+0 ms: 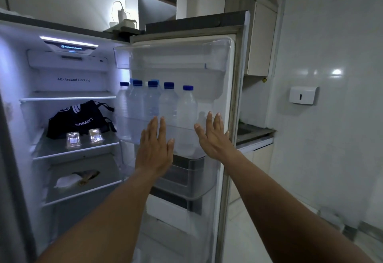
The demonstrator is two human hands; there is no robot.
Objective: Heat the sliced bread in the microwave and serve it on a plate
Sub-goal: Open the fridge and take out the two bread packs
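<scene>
The fridge's middle shelf (51, 148), at nine o'clock in the view, carried a black bag (80, 119) at the back. A clear pack (73, 140) and a second clear pack (95, 136) sat side by side near its front edge. The lower shelf (107, 177), toward eight o'clock, bore a white wrapped bundle (66, 180) touching a brownish item (89, 176). Near the centre, the door bin (128, 134) held a row of upright blue-capped bottles (169, 105). Toward eleven o'clock, the fridge top (62, 28) carried a white charger block (127, 23). A grey counter (259, 134) stood at three o'clock.
</scene>
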